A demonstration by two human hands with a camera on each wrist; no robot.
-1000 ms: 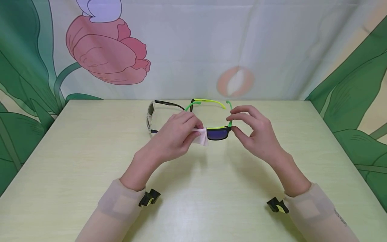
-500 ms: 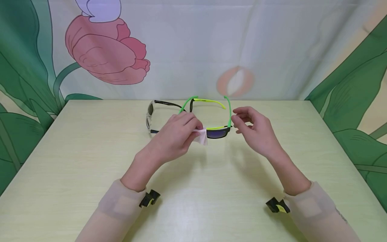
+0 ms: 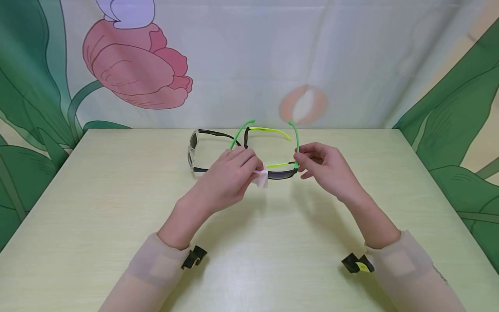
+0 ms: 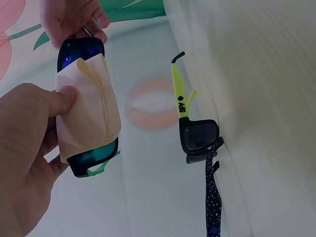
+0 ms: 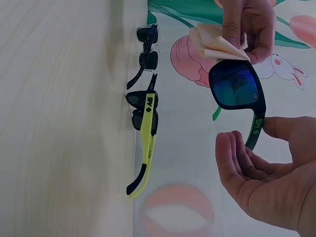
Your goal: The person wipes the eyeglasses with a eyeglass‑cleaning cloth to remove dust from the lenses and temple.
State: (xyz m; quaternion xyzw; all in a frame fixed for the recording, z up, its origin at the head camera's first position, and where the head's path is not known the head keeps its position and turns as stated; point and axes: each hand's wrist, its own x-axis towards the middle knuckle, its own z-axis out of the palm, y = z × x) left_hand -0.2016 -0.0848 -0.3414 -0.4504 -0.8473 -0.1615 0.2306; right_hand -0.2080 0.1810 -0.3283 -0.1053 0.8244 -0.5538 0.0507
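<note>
Green-templed sunglasses [image 3: 282, 175], raised above the table [image 3: 280, 264]: folded cloth [image 4: 84, 111] over part of the lenses [image 5: 234, 85], pinched by the left hand [image 3: 231, 175]; right hand [image 3: 326, 170] pinching one temple [image 3: 298, 141]. Yellow-templed sunglasses [image 5: 147, 128] and clear-framed sunglasses [image 5: 147, 52], near the table's far edge.

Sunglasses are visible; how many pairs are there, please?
3: the green-armed pair, held by the left hand and right hand; the yellow-armed pair and clear-framed pair, on the table.
</note>
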